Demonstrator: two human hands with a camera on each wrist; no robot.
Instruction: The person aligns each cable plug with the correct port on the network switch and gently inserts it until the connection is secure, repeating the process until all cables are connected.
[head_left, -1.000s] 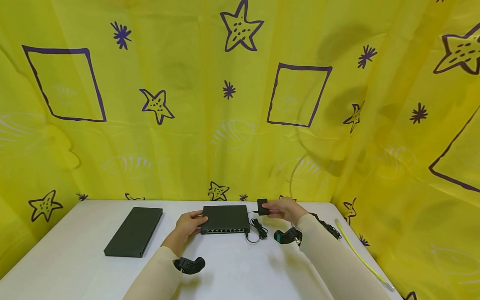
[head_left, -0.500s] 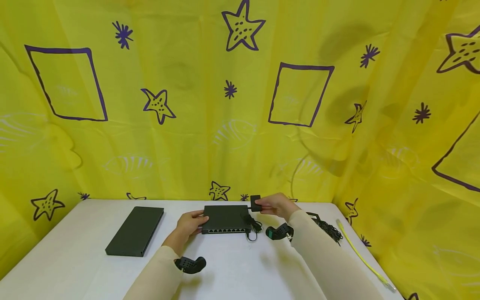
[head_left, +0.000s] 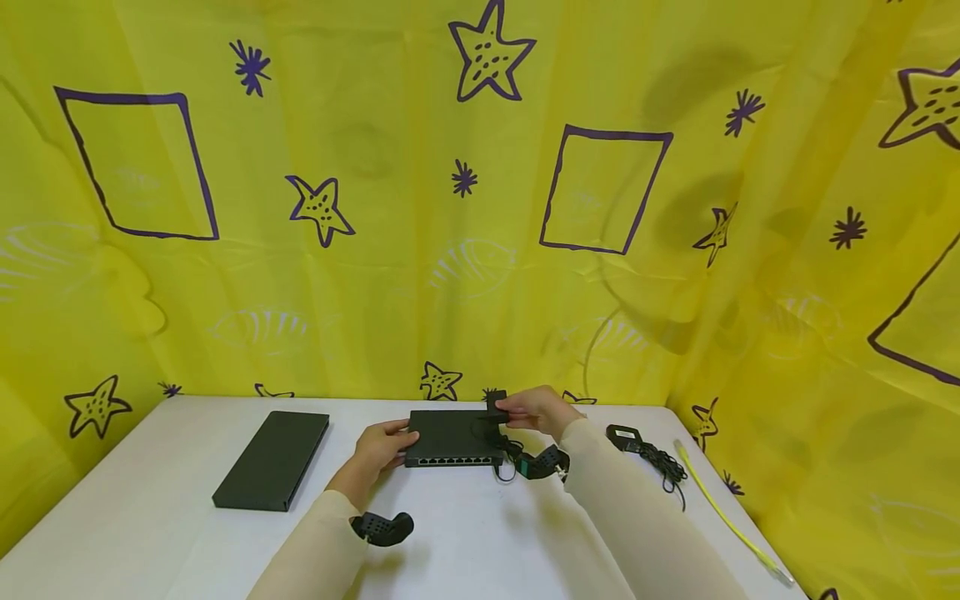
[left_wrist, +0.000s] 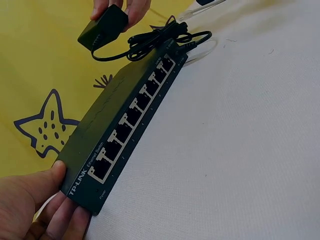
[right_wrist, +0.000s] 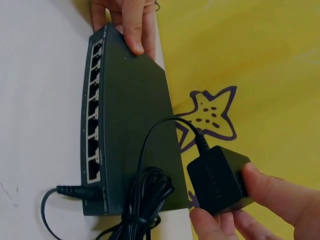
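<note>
A black TP-LINK Ethernet switch (head_left: 446, 435) stands on the white table, its row of ports facing the near side. My left hand (head_left: 375, 452) grips its left end, thumb on top and fingers beneath, as the left wrist view shows. Between thumb and fingers my right hand (head_left: 542, 408) holds a black power adapter (right_wrist: 216, 181) above the switch's right end. A thin cord runs from the adapter to a tied cable bundle (right_wrist: 150, 195) at that end. The cord's plug (right_wrist: 75, 192) sits in the switch's front right corner.
To the left lies a flat black box (head_left: 272, 460) on the table (head_left: 135, 483). At the right are another black adapter with bundled cord (head_left: 651, 452) and a yellow network cable (head_left: 716, 500). A yellow patterned curtain (head_left: 390, 317) hangs behind and beside the table.
My right hand has carried the adapter leftward, from beside the switch to over its right end, drawing the cable bundle along. The left hand keeps its hold on the switch.
</note>
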